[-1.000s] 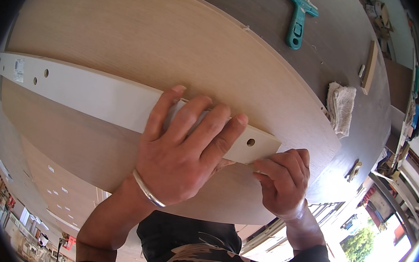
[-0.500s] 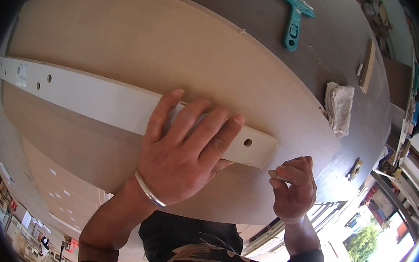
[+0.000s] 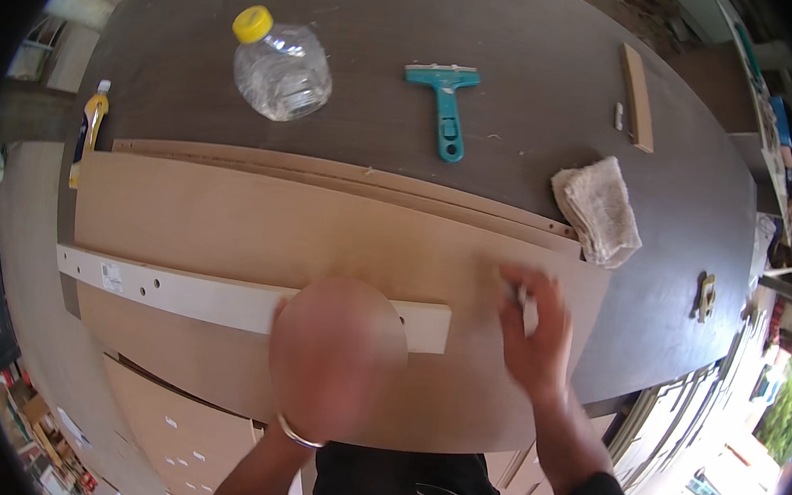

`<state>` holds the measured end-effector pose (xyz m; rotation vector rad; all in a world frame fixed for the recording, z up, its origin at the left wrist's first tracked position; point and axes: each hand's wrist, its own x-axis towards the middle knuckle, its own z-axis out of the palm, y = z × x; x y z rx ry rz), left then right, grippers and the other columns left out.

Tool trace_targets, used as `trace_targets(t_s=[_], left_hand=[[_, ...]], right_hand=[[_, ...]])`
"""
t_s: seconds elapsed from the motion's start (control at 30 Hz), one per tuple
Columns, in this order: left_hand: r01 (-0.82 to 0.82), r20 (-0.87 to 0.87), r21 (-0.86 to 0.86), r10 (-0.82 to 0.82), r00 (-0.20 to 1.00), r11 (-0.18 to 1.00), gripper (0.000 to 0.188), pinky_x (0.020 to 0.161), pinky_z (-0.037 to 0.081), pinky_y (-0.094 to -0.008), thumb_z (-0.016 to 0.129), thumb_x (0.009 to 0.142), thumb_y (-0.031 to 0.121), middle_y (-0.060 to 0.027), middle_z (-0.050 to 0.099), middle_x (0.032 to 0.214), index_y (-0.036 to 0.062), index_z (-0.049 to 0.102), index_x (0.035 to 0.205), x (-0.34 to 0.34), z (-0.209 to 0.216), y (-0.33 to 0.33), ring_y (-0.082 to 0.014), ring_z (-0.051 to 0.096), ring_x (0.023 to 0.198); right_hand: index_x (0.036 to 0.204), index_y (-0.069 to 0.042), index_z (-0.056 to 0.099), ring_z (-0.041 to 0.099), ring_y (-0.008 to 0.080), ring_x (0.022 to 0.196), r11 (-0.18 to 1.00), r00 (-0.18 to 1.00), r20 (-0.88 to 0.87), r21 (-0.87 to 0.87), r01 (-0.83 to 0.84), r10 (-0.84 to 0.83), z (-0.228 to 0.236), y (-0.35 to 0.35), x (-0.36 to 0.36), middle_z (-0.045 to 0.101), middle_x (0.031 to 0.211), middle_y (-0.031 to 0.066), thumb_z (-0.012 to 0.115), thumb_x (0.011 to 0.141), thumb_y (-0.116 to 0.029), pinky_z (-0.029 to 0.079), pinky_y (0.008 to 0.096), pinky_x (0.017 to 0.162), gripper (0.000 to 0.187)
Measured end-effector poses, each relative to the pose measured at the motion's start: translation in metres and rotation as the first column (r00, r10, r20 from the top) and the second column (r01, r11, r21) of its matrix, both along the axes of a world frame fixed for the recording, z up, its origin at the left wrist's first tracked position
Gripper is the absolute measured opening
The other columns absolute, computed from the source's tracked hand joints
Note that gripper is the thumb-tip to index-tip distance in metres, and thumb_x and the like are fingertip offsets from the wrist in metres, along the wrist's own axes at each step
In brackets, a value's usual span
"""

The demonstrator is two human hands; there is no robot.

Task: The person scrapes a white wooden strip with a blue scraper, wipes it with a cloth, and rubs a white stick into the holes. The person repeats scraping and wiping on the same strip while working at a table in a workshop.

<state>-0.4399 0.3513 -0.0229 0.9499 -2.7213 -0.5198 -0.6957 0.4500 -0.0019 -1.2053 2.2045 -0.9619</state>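
Note:
A long white strip of board (image 3: 210, 300), with drilled holes and a small label near its left end, lies across a large light-brown panel (image 3: 306, 212). My left hand (image 3: 332, 373), wearing a metal bangle, is over the strip's right part; blur hides its fingers, so I cannot see whether it grips the strip. Just beyond the strip's right end, my right hand (image 3: 539, 343) is above the panel, its fingers curled and partly smeared. Something small and pale shows at its fingertips, too blurred to name.
On the dark tabletop (image 3: 361, 105) lie a teal scraper (image 3: 448, 112), a clear bottle with a yellow cap (image 3: 284, 71), a folded cloth (image 3: 599, 212) and a narrow wood piece (image 3: 638, 97). A yellow bottle (image 3: 92, 126) is at the far left. Panels lean below the table's near side.
The view has shifted, bringing the bottles into sight. My left hand, earlier spread across the strip, is now smeared by motion. My right hand has lifted beyond the strip's end.

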Motion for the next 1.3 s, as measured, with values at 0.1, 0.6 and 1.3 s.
trace_targets(t_s=[0.1, 0.6, 1.3], left_hand=[[0.072, 0.052, -0.158, -0.064, 0.997, 0.985, 0.062, 0.121, 0.030, -0.0599, 0.070, 0.095, 0.055, -0.0124, 0.064, 0.142, 0.0082, 0.069, 0.134, 0.007, -0.013, -0.020, -0.0332, 0.056, 0.137], [-0.049, -0.037, -0.167, 0.043, 0.998, 0.985, 0.060, 0.116, 0.035, -0.0581, 0.060, 0.101, 0.061, -0.0061, 0.065, 0.134, 0.0150, 0.067, 0.140, -0.003, -0.016, -0.019, -0.0290, 0.058, 0.125], [-0.055, -0.040, -0.067, 0.052, 0.998, 0.996, 0.058, 0.117, 0.033, -0.0591, 0.057, 0.104, 0.058, -0.0074, 0.064, 0.136, 0.0155, 0.067, 0.143, -0.002, -0.015, -0.018, -0.0287, 0.059, 0.127]], right_hand=[[0.105, -0.006, 0.073, 0.066, 0.0343, 0.092, 0.993, 0.980, -0.170, -0.081, 0.089, -0.102, -0.032, -0.055, -0.058, 0.075, 0.099, 0.0141, 0.072, 0.090, -0.006, 0.052, 0.0445, 0.086, 0.015], [0.105, 0.000, 0.074, 0.061, 0.0035, 0.079, 0.951, 0.816, 0.522, 0.291, 0.101, -0.247, 0.008, -0.022, -0.010, 0.071, 0.087, -0.0012, 0.072, 0.095, 0.002, 0.052, 0.0224, 0.074, 0.011], [0.082, -0.002, 0.070, 0.052, 0.0017, 0.069, 0.949, 0.927, 0.352, 0.314, 0.013, -0.129, 0.011, -0.016, 0.049, 0.063, 0.077, -0.0028, 0.081, 0.087, 0.008, 0.043, 0.0196, 0.063, 0.015]])
